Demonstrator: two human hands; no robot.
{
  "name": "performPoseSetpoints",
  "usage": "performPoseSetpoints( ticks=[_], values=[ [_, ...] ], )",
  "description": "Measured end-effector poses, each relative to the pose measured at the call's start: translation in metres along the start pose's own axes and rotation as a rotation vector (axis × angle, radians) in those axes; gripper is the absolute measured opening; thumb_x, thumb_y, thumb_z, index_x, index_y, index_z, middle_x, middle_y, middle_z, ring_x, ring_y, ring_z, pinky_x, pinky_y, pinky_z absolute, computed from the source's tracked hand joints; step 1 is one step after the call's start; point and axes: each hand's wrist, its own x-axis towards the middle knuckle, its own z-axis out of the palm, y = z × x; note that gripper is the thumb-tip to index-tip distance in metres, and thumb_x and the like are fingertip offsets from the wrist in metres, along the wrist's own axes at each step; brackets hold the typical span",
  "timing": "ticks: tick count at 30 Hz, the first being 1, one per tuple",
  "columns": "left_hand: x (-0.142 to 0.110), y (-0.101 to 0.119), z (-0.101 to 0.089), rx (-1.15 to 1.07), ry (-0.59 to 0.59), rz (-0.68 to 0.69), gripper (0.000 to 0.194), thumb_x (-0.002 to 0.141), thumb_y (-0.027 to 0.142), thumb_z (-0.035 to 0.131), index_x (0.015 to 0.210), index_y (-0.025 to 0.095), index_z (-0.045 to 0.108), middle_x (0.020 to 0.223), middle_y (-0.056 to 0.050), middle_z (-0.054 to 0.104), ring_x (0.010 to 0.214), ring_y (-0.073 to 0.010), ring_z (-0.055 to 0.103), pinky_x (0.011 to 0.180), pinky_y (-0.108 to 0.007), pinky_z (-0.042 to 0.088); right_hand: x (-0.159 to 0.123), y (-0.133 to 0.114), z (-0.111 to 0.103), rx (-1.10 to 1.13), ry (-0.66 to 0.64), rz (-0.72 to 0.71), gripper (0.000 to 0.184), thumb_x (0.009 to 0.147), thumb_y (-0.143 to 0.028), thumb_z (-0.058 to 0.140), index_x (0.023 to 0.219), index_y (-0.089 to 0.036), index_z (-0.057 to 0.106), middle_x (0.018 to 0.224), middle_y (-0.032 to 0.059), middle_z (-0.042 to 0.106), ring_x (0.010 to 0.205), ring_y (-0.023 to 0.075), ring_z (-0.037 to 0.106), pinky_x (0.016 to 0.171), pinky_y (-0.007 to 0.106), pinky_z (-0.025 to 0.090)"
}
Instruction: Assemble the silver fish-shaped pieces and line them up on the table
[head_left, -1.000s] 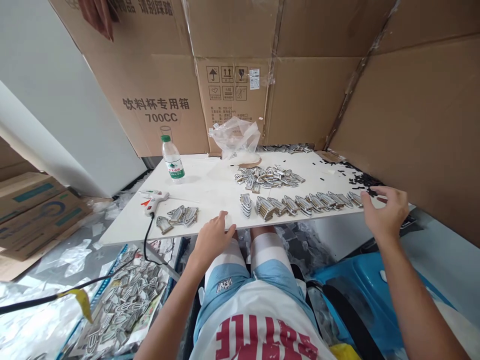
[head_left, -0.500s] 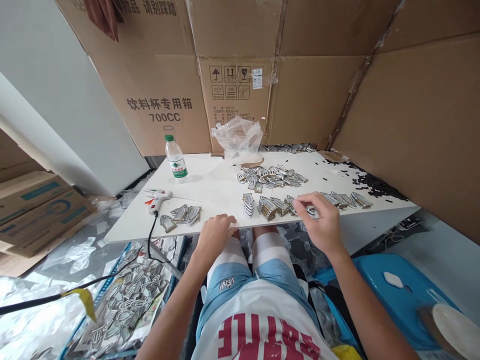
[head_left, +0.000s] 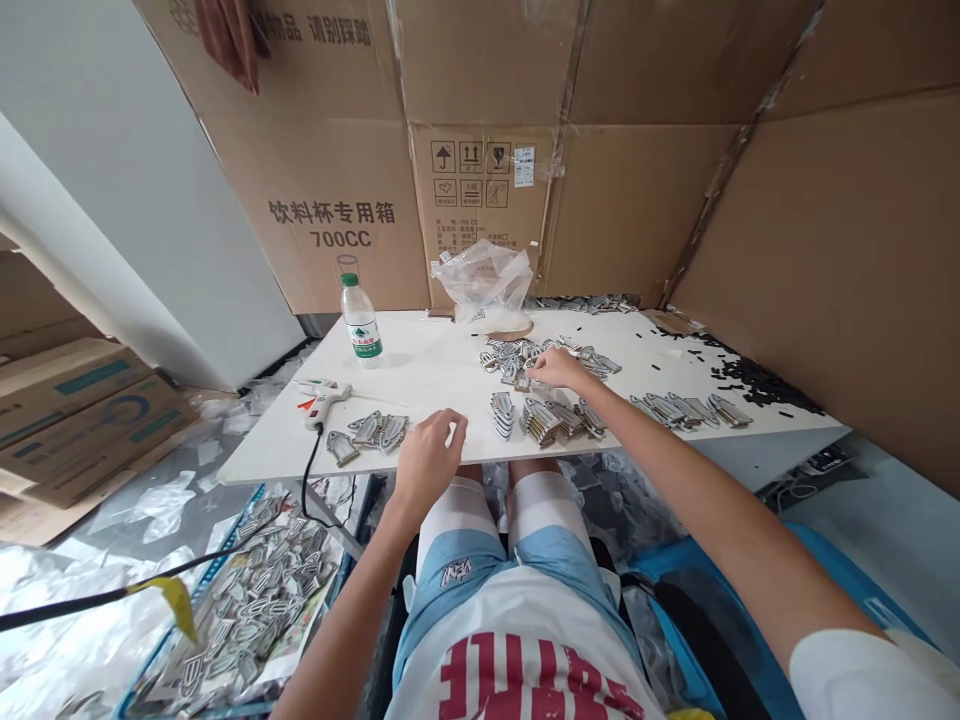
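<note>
My right hand (head_left: 559, 370) is stretched out over a loose pile of small grey-white arch-shaped pieces (head_left: 514, 352) with brownish edges. Its fingers are drawn together on a piece at the pile's near side; the fingertips are partly hidden. By the table's front edge, my left hand (head_left: 432, 455) is loosely curled, a gap showing between thumb and forefinger, and no object is visible in it. Nearer me than the pile are a neat stack (head_left: 502, 416) of the pieces and a row of overlapping ones (head_left: 544, 422). Another row (head_left: 682, 410) lies beyond my right forearm.
A glue gun (head_left: 322, 405) lies on the white table (head_left: 435, 350), beside a few pieces (head_left: 375, 432). Behind stand a water bottle (head_left: 363, 325) and a clear plastic bag (head_left: 487, 280). Small black strips (head_left: 757, 380) are scattered at right. A crate (head_left: 255, 600) of pieces sits below left.
My right hand has left the front row and reached forward and left to the loose pile. My left hand has lifted slightly and curled at the table edge.
</note>
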Motion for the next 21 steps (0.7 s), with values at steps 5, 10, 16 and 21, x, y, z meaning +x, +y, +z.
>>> performPoseSetpoints(
  ticks=[5,10,16,21],
  values=[
    [0.002,0.006,-0.006,-0.496,-0.013,-0.196,0.032,0.098,0.049,0.058,0.091,0.019,0.068,0.069,0.002,0.052,0.056,-0.013,0.04,0.057,-0.028,0.032,0.028,-0.009,0.025,-0.074,-0.185,0.128,0.035,0.078,-0.05,0.088,0.072,-0.018,0.073,0.057,0.0077,0.069,0.07,0.0261,0.071,0.076,0.033,0.056],
    [0.002,0.016,-0.017,-0.964,-0.148,-0.325,0.036,0.082,0.05,0.075,0.08,0.02,0.056,0.072,0.007,0.042,0.05,-0.0056,0.022,0.047,-0.024,0.021,0.036,-0.015,0.03,-0.063,-0.28,0.235,0.034,0.076,-0.043,0.091,0.078,-0.015,0.071,0.061,0.0097,0.072,0.06,0.0216,0.067,0.065,0.032,0.055],
    [0.0,0.023,-0.023,-1.23,-0.208,-0.408,0.034,0.077,0.037,0.081,0.079,0.019,0.053,0.076,0.007,0.047,0.049,-0.0028,0.022,0.045,-0.022,0.021,0.035,-0.016,0.025,-0.014,-0.351,0.337,0.031,0.092,-0.04,0.083,0.096,-0.011,0.073,0.083,0.0077,0.076,0.069,0.0168,0.07,0.065,0.029,0.059],
    [-0.003,0.026,-0.023,-1.282,-0.197,-0.424,0.035,0.077,0.035,0.086,0.079,0.017,0.056,0.079,0.004,0.057,0.049,-0.0013,0.023,0.045,-0.021,0.021,0.028,-0.017,0.018,0.066,-0.316,0.35,0.031,0.104,-0.039,0.072,0.123,-0.015,0.07,0.116,0.0073,0.074,0.095,0.0186,0.073,0.082,0.036,0.065]
  ],
)
